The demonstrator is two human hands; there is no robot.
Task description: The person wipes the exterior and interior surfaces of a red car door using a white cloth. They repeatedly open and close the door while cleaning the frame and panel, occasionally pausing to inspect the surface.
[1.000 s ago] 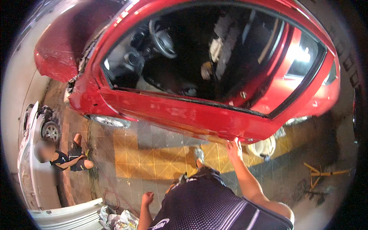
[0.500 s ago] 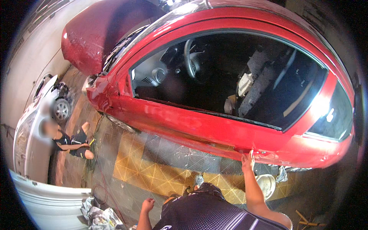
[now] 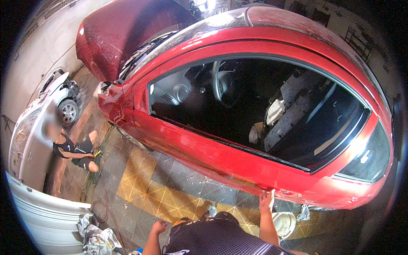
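Note:
A red car with a dark open window fills most of the view. My right hand reaches up to the lower side of its door, fingers stretched out. Its fingertips are at the door handle area, touching or very close to it; I cannot tell which. Nothing shows in that hand. My left hand hangs low beside my body, away from the car, its fingers curled in loosely. No object sticks out of it.
A white bucket stands on the grey and yellow tiles right of my right arm. Crumpled paper lies at the lower left by white panels. A red hose crosses the floor. Another person sits low at the left near a white car part.
The view has tilted, so the car's near side sits lower in it. My right hand stays at the door handle area, and my left hand remains low at my side.

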